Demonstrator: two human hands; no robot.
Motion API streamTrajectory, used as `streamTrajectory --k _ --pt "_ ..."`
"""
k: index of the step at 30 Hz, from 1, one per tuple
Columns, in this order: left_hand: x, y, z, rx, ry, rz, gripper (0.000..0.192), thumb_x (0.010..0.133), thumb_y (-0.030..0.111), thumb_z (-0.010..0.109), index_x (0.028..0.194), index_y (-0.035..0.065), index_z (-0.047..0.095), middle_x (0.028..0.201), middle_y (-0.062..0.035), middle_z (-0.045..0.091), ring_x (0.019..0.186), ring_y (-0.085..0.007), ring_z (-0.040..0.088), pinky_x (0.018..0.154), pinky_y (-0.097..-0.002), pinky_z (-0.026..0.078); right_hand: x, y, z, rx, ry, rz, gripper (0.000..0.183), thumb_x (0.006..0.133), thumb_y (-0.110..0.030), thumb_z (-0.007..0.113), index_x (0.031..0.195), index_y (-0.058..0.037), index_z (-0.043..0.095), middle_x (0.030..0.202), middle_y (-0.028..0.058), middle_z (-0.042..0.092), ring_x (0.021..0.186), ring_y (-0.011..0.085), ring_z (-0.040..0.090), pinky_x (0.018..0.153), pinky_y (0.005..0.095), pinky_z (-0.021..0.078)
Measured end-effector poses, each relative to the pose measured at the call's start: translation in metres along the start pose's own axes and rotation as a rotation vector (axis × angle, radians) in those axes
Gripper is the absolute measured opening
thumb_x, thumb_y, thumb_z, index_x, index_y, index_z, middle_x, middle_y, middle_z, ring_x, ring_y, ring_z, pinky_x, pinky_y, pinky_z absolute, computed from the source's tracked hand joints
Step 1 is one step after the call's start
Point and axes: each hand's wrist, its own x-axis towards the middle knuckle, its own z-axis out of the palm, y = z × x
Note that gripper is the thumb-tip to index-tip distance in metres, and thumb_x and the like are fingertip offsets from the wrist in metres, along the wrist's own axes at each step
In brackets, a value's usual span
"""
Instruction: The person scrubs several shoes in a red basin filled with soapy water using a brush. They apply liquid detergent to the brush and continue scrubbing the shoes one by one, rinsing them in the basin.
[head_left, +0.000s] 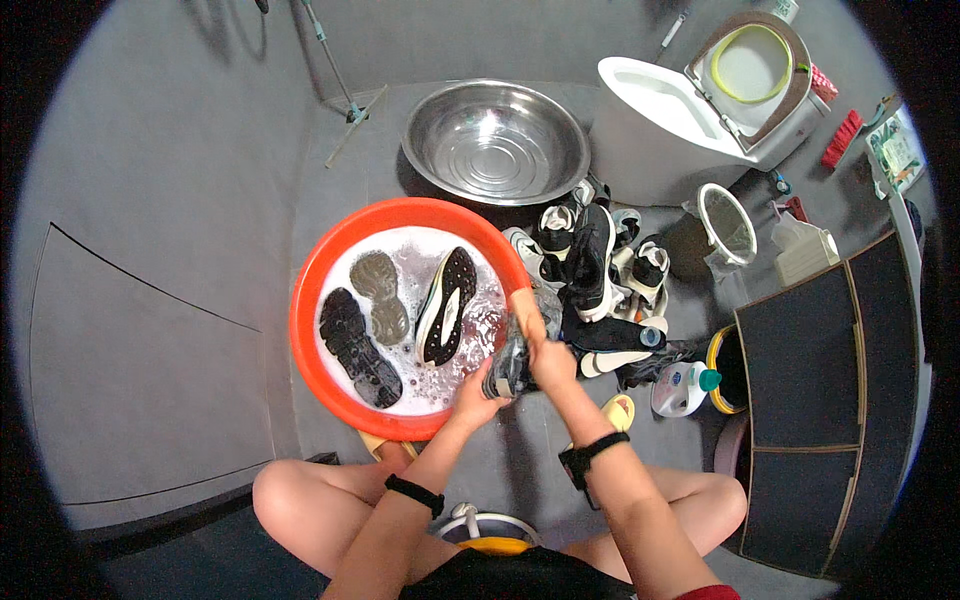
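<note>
My left hand (478, 397) grips the heel end of a dark grey shoe (507, 367) at the lower right rim of a red plastic basin (311, 375). My right hand (553, 365) is closed around a wooden-backed brush (527, 311) held against that shoe; the bristles are hidden. Sudsy water fills the basin. In it float a black sneaker with white trim (450, 300), a grey-brown sole (381, 296) and a black shoe sole (360, 349).
Several shoes (592, 262) lie heaped right of the basin. Behind stands a steel bowl (491, 150), with a toilet (660, 127), waste bin (697, 240) and squeegee (356, 116) around it. A detergent bottle (679, 390) stands near the dark cabinet (802, 375).
</note>
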Motion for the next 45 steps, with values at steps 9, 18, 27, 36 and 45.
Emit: streamTrajectory --k 9,18,27,36,45 --pt "0.010 -0.003 -0.022 -0.911 -0.036 -0.343 0.047 0.061 -0.009 0.064 0.107 0.0001 0.056 0.102 -0.0060 0.061 0.097 -0.0177 0.057 0.087 -0.0314 0.045 -0.034 0.003 -0.022 0.348 -0.142 -0.011 0.040 0.088 -0.023 0.050 0.128 -0.0221 0.047 0.074 0.0247 0.060 0.066 0.0408 0.060 0.060 0.0463 0.0467" --pt "-0.014 0.018 -0.015 0.008 0.363 0.117 0.055 0.063 0.001 0.063 0.117 0.0034 0.052 0.095 -0.0211 0.063 0.089 -0.0297 0.063 0.078 -0.0356 0.049 -0.087 -0.053 -0.069 0.388 -0.264 -0.090 0.037 0.088 -0.025 0.052 0.125 -0.0231 0.051 0.071 0.0244 0.059 0.064 0.0415 0.059 0.057 0.0489 0.0474" --pt "-0.013 0.013 -0.041 0.057 0.604 0.327 0.045 0.063 -0.004 0.056 0.108 0.0013 0.054 0.098 -0.0174 0.061 0.094 -0.0359 0.058 0.083 -0.0385 0.046 -0.081 -0.058 -0.059 0.517 -0.142 -0.209 0.036 0.085 -0.022 0.055 0.121 -0.0233 0.054 0.069 0.0243 0.059 0.061 0.0410 0.059 0.056 0.0484 0.0477" --pt "-0.017 0.008 -0.042 0.125 0.539 0.341 0.048 0.061 -0.004 0.053 0.109 0.0042 0.053 0.099 -0.0167 0.060 0.093 -0.0357 0.058 0.084 -0.0391 0.045 -0.050 -0.048 -0.043 0.375 -0.083 -0.081 0.038 0.087 -0.028 0.052 0.125 -0.0244 0.050 0.065 0.0238 0.058 0.059 0.0401 0.059 0.052 0.0497 0.0469" --pt "-0.025 0.000 -0.039 0.161 0.552 0.363 0.045 0.064 -0.002 0.056 0.109 0.0048 0.055 0.098 -0.0189 0.061 0.091 -0.0369 0.058 0.080 -0.0403 0.046 -0.053 -0.046 -0.039 0.181 -0.095 -0.101 0.039 0.087 -0.028 0.050 0.126 -0.0234 0.048 0.057 0.0186 0.058 0.051 0.0363 0.059 0.045 0.0481 0.0473"
